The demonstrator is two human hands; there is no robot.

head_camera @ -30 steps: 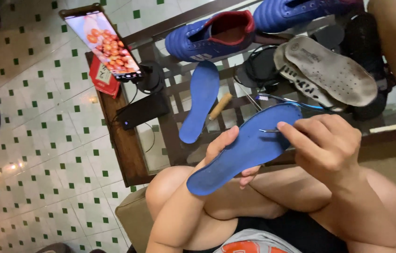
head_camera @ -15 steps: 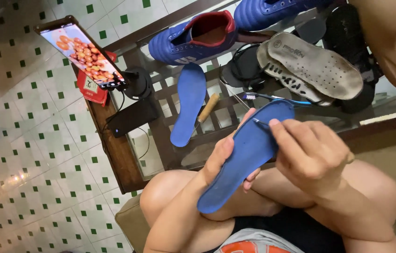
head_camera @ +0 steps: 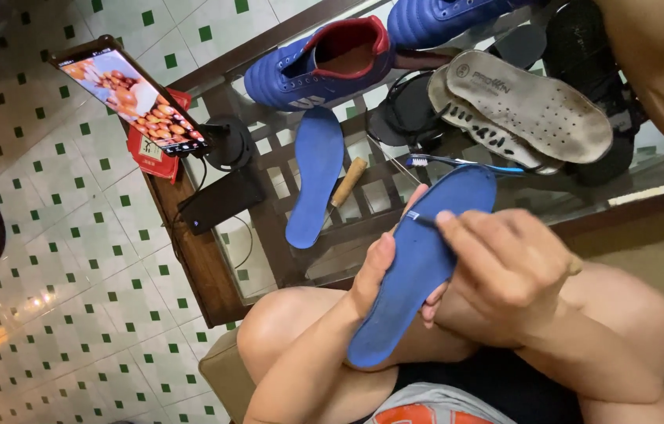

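Note:
My left hand (head_camera: 375, 275) grips a blue shoe insole (head_camera: 418, 267) by its edge and holds it tilted over my knees, toe end up towards the table. My right hand (head_camera: 504, 271) rests on the insole's right side. Its fingertips pinch a thin small tool (head_camera: 420, 219) against the upper surface; I cannot tell what kind of tool it is. A second blue insole (head_camera: 314, 177) lies flat on the glass table (head_camera: 395, 196) just beyond my hands.
On the table lie a blue shoe with red lining (head_camera: 324, 63), another blue shoe (head_camera: 442, 14), two worn grey insoles (head_camera: 528, 102), black sandals (head_camera: 583, 47), a toothbrush (head_camera: 465, 162) and a wooden-handled tool (head_camera: 345, 184). A lit phone (head_camera: 131, 90) on a stand and a black power bank (head_camera: 222, 200) sit at the left edge, above green-and-white tiles (head_camera: 73, 298).
My right hand has slid a little down and left along the insole with the small tool. The insole stands slightly steeper in my left hand.

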